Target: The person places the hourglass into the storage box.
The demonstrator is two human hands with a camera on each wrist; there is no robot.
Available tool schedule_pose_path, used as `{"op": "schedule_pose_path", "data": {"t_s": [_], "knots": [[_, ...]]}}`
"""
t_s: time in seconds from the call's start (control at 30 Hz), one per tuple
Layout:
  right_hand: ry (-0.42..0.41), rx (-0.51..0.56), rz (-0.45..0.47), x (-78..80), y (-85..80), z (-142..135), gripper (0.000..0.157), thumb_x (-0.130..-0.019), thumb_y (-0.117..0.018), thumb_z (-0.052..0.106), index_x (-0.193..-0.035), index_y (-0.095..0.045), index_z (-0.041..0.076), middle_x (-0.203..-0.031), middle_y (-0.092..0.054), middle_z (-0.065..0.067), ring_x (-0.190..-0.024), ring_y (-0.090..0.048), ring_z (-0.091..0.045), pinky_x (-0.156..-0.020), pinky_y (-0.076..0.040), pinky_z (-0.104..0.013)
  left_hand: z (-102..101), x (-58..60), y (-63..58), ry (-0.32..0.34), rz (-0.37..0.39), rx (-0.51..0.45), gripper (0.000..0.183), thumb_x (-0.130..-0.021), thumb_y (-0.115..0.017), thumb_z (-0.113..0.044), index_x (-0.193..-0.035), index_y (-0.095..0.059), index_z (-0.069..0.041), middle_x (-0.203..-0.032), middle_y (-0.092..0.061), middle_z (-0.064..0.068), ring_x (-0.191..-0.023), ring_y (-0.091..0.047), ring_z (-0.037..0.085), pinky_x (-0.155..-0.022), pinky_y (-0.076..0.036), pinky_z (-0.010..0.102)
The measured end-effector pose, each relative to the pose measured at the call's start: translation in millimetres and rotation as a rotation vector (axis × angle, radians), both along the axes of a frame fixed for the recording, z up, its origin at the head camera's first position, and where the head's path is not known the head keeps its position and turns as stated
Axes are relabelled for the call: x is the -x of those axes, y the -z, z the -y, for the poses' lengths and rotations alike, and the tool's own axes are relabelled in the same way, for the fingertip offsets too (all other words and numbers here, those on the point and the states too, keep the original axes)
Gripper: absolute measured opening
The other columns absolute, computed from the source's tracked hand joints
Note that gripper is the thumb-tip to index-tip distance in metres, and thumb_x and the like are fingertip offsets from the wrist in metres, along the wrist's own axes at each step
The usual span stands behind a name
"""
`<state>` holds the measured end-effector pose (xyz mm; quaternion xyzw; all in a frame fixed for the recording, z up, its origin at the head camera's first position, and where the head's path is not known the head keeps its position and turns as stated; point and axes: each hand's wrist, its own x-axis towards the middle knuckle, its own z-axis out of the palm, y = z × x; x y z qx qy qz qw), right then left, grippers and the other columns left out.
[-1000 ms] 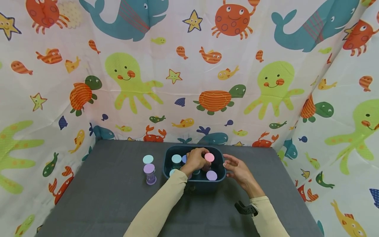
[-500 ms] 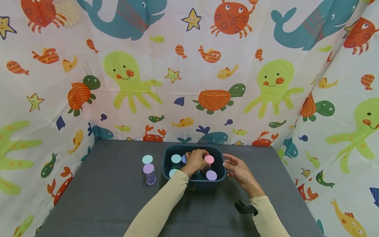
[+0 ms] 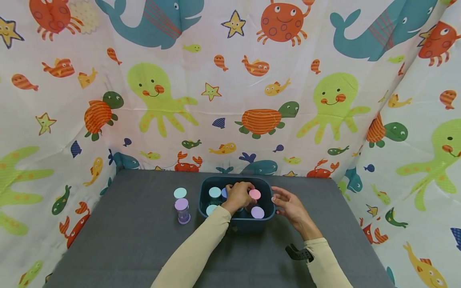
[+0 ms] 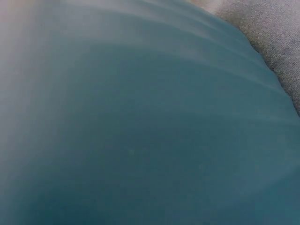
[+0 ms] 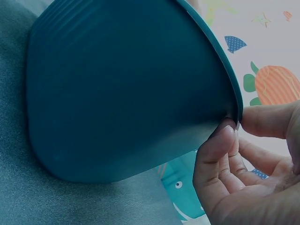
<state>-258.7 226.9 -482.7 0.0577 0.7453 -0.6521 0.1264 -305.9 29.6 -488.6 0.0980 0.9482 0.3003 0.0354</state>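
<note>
In the head view, my left hand (image 3: pixel 238 197) reaches down into a dark blue plastic bin (image 3: pixel 248 226). Its fingers curl around the side of a pink-capped sand timer (image 3: pixel 255 194), their tips partly hidden. Around it in the bin stand other timers, among them a teal-capped timer (image 3: pixel 215 192) and a lilac-capped timer (image 3: pixel 257 212). At the bin's right end, my right hand (image 3: pixel 291 207) pinches the rim; the right wrist view shows thumb and fingers (image 5: pixel 225 138) at the bin's edge (image 5: pixel 229 75). The left wrist view is filled by the bin's blurred wall (image 4: pixel 154 117).
Left of the bin, a purple sand timer (image 3: pixel 182 212) stands on the grey table (image 3: pixel 144 240), with a teal-capped timer (image 3: pixel 180 193) just behind it. A cloth printed with sea animals (image 3: pixel 230 100) hangs at the back and sides. A black wrist strap (image 3: pixel 299 253) is on the right forearm.
Both hands stay nearly where they were, the left inside the bin and the right at its rim. The head view shifts only slightly.
</note>
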Motion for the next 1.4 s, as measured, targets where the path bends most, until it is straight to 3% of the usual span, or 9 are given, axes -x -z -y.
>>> {"op": "schedule_pose_path", "data": {"t_s": [0.33, 0.67, 1.1, 1.4], "knots": [[-0.010, 0.020, -0.018, 0.3, 0.1, -0.3, 0.045, -0.099, -0.057, 0.013, -0.143, -0.048, 0.013, -0.105, -0.056, -0.003, -0.081, -0.056, -0.015, -0.065, -0.053, -0.026, 2.8, -1.7, -1.7, 0.026, -0.010, 0.013, 0.045, -0.076, -0.085, -0.027, -0.117, -0.068, -0.017, -0.113, -0.071, 0.001, -0.108, -0.058, 0.024, -0.099, -0.031, 0.054], [-0.016, 0.029, -0.016, -0.8, -1.9, -3.9, 0.046, -0.099, -0.056, 0.013, -0.145, -0.046, 0.013, -0.106, -0.056, -0.004, -0.089, -0.058, -0.016, -0.075, -0.055, -0.031, 9.8, -4.8, -10.8, 0.047, -0.028, -0.053, 0.047, -0.080, -0.082, -0.028, -0.123, -0.066, -0.016, -0.124, -0.069, 0.002, -0.117, -0.057, 0.027, -0.108, -0.036, 0.048], [-0.038, 0.038, -0.036, -1.6, 0.6, -0.2, 0.047, -0.099, -0.056, 0.012, -0.145, -0.045, 0.011, -0.104, -0.054, -0.002, -0.085, -0.058, -0.016, -0.071, -0.055, -0.029, 33.3, -17.7, -30.4, 0.042, -0.097, -0.161, 0.042, -0.088, -0.073, -0.029, -0.128, -0.063, -0.017, -0.132, -0.064, 0.003, -0.122, -0.058, 0.026, -0.106, -0.044, 0.049], [-0.035, 0.062, -0.032, -0.9, 2.0, -0.5, 0.047, -0.099, -0.055, 0.010, -0.145, -0.044, 0.010, -0.104, -0.054, -0.002, -0.087, -0.058, -0.017, -0.072, -0.055, -0.029, 50.1, -34.1, -44.2, 0.022, -0.139, -0.231, 0.041, -0.092, -0.069, -0.031, -0.129, -0.062, -0.017, -0.133, -0.064, 0.004, -0.121, -0.060, 0.026, -0.100, -0.050, 0.049]]}}
